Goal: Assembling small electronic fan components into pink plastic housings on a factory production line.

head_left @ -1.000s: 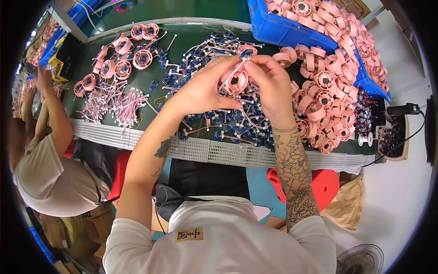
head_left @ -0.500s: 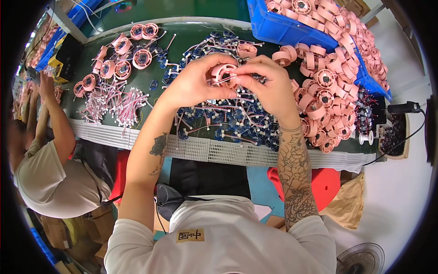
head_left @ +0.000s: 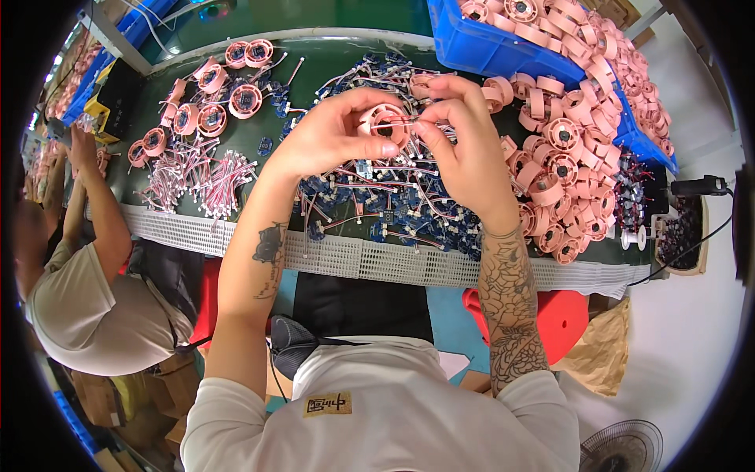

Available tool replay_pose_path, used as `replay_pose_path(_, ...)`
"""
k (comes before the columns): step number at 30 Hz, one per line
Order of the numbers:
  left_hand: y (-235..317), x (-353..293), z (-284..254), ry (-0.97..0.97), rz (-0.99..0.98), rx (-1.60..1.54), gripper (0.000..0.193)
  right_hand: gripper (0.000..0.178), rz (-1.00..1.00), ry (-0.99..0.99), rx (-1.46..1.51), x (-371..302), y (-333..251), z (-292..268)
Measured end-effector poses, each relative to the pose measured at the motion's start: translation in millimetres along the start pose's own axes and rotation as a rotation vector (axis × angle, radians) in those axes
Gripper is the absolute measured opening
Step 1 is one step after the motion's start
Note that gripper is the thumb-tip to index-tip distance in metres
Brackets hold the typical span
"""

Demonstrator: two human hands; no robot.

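My left hand point(head_left: 334, 135) holds a round pink plastic housing point(head_left: 385, 119) from its left side, thumb below and fingers around the top. At the housing's right edge, my right hand point(head_left: 456, 141) pinches thin wires point(head_left: 399, 124) between thumb and fingertips. The wires run across the housing's open face; where they end inside cannot be made out. Beneath both hands spreads a heap of small blue circuit boards point(head_left: 425, 212) with wire leads. Another pink housing point(head_left: 421, 85) lies just beyond my right fingers.
Pink housings with boards point(head_left: 211, 120) and bundled wire leads point(head_left: 228, 185) lie at the left. On the right are piled pink housings point(head_left: 562, 169) and a blue bin point(head_left: 503, 53) heaped with more. A white perforated strip point(head_left: 377, 259) edges the bench. A co-worker's arm point(head_left: 106, 212) reaches in at far left.
My right hand has drawn slightly right, and the wires now stretch from the housing toward its fingertips. My left hand has turned a little, showing more of the housing's face.
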State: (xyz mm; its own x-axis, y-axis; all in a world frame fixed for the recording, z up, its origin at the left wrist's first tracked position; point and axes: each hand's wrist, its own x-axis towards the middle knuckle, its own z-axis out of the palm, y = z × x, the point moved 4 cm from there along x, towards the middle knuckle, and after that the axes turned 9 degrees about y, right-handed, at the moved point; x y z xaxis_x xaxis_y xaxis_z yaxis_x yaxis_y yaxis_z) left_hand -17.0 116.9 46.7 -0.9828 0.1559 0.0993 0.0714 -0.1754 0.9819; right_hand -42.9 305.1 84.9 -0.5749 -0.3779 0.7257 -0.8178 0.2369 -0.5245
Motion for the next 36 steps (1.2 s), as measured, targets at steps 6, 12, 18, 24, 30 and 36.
replay_pose_path(6, 4.0, -0.5, 0.1, 0.004, 0.072, -0.023, 0.051, 0.015, 0.006, -0.047, -0.056, 0.5, 3.3, -5.3)
replay_pose_path(12, -0.2, 0.3, 1.8, 0.05, 0.124, 0.132, 0.062, 0.014, 0.039, -0.029, 0.042, -1.3, 8.0, -2.3)
replay_pose_path(18, 3.9, 1.5, 2.6, 0.131, 0.314, 0.334, 0.071, 0.016, 0.264, -0.055, 0.246, -4.3, 17.6, 1.6)
replay_pose_path(24, 6.9, 0.1, 6.1, 0.095, 0.36, 0.482, 0.077, 0.014, 0.307, -0.048, 0.341, -10.4, 13.7, 22.5)
replay_pose_path(30, 9.0, 0.4, -4.3, 0.209, 0.308, 0.052, 0.058, 0.042, 0.377, -0.008, 0.335, -4.1, 25.0, 5.1)
replay_pose_path(36, 9.5, -0.1, -8.6, 0.165, 0.252, -0.002, 0.048, 0.034, 0.259, -0.025, 0.284, 0.9, 13.9, -0.7)
